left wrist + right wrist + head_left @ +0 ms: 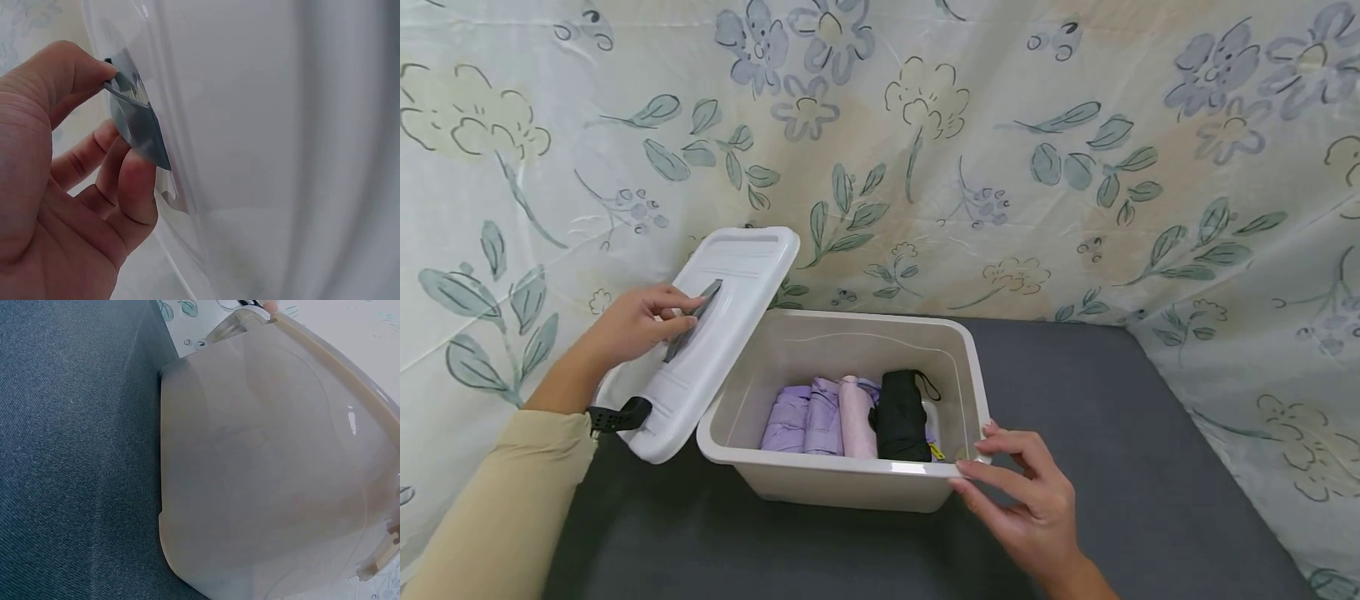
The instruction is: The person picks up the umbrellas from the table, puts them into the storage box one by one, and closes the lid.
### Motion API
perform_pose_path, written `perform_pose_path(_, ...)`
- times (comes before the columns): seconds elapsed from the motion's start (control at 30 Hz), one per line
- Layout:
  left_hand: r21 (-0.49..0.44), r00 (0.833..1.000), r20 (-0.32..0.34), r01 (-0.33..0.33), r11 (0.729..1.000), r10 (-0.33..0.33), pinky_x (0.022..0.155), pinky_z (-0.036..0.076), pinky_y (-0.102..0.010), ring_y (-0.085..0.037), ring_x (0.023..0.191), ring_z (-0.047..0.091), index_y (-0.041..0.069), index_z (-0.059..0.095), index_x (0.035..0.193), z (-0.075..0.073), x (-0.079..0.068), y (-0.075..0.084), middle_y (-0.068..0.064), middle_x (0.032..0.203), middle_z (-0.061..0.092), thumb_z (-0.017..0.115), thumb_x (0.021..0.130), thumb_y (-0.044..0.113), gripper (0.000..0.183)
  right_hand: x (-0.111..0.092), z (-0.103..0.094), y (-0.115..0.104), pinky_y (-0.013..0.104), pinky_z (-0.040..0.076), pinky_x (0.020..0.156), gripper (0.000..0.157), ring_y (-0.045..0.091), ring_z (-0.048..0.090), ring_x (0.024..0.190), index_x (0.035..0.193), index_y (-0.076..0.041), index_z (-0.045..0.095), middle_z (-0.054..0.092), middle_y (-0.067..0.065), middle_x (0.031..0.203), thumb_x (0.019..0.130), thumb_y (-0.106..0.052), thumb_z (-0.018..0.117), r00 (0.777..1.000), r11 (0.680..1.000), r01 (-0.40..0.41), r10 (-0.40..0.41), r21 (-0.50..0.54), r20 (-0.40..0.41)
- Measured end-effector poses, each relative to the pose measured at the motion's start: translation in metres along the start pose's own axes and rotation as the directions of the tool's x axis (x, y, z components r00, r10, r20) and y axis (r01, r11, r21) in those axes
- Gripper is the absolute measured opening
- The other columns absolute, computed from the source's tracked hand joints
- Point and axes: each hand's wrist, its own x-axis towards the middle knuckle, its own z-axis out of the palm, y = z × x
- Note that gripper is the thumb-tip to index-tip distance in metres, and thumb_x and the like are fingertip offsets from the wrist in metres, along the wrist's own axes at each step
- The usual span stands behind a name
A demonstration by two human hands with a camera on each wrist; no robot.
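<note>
A beige plastic storage box (850, 485) stands uncovered on the dark surface. Inside it, side by side, are folded purple bundles (787, 421), a pink roll (856, 417) and a black folding umbrella (903, 417) with a wrist loop. My left hand (638, 323) pinches the grey handle (134, 119) of the white lid (741, 308), which is tilted beside the box's left end. At the box's near right corner, my right hand (1026, 500) holds the rim between thumb and fingers. In the right wrist view the box's outer wall (262, 456) fills most of the picture.
A dark grey cloth surface (1120, 467) lies under the box and extends to the right. Behind and at both sides hangs a floral-patterned curtain (865, 167). A small yellow tag (936, 451) shows in the box near the umbrella.
</note>
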Motion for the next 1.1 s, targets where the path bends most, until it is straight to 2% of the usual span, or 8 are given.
perform_pose_path(0.17,0.045,1.0,0.017,-0.027,0.999,0.027,0.055,0.041,-0.024,-0.006,0.075,0.05,0.002,0.072,0.126,-0.002,0.007,0.016,-0.012,0.106,0.067,0.074,0.092,0.008,0.034,-0.003,-0.001,0.0,0.025,0.047,0.11,0.021,0.021,0.064,0.116,0.091,-0.003,0.082,0.064,0.02,0.101,0.086,-0.023,0.085,1.0,1.0,-0.022,0.022,-0.009,0.013)
perform_pose_path(0.37,0.042,0.993,0.047,-0.11,0.993,0.108,0.057,0.044,-0.023,-0.003,0.076,0.053,0.005,0.075,0.123,-0.003,0.013,0.034,-0.009,0.107,0.066,0.076,0.09,0.007,0.033,-0.003,-0.002,0.001,0.026,0.047,0.11,0.02,0.021,0.064,0.115,0.091,-0.003,0.081,0.064,0.02,0.101,0.086,-0.022,0.084,1.0,1.0,-0.016,0.016,0.0,0.014)
perform_pose_path(0.6,0.013,0.981,0.12,-0.157,0.988,0.154,0.061,0.046,-0.024,-0.006,0.08,0.054,0.005,0.075,0.122,-0.002,0.022,0.061,-0.008,0.109,0.064,0.077,0.09,0.007,0.031,-0.006,-0.004,0.001,0.026,0.046,0.111,0.021,0.021,0.064,0.114,0.092,-0.004,0.082,0.064,0.02,0.102,0.086,-0.023,0.084,0.999,1.0,-0.026,0.026,-0.003,0.022)
perform_pose_path(0.8,-0.002,0.957,0.195,-0.218,0.976,0.214,0.062,0.049,-0.024,-0.008,0.078,0.056,0.008,0.076,0.122,0.0,0.034,0.078,-0.006,0.106,0.065,0.075,0.091,0.006,0.031,-0.005,-0.003,0.001,0.026,0.046,0.111,0.02,0.021,0.064,0.116,0.092,-0.003,0.082,0.064,0.02,0.102,0.086,-0.023,0.084,1.0,1.0,-0.021,0.021,0.005,0.017)
perform_pose_path(0.97,0.003,0.931,0.243,-0.281,0.96,0.272,0.064,0.05,-0.023,-0.006,0.077,0.058,0.009,0.077,0.121,0.006,0.046,0.093,-0.004,0.104,0.065,0.075,0.09,0.005,0.031,-0.003,-0.003,0.001,0.026,0.047,0.111,0.02,0.022,0.063,0.117,0.091,-0.002,0.081,0.064,0.02,0.101,0.086,-0.021,0.084,1.0,1.0,-0.009,0.009,0.015,0.003)
perform_pose_path(1.1,0.019,0.909,0.298,-0.311,0.95,0.291,0.066,0.051,-0.022,-0.007,0.077,0.058,0.013,0.078,0.12,0.012,0.055,0.106,-0.003,0.103,0.064,0.074,0.09,0.004,0.031,-0.002,-0.002,0.001,0.026,0.047,0.111,0.019,0.021,0.063,0.117,0.091,-0.002,0.081,0.064,0.021,0.101,0.086,-0.02,0.084,1.0,1.0,-0.008,0.008,0.024,0.001)
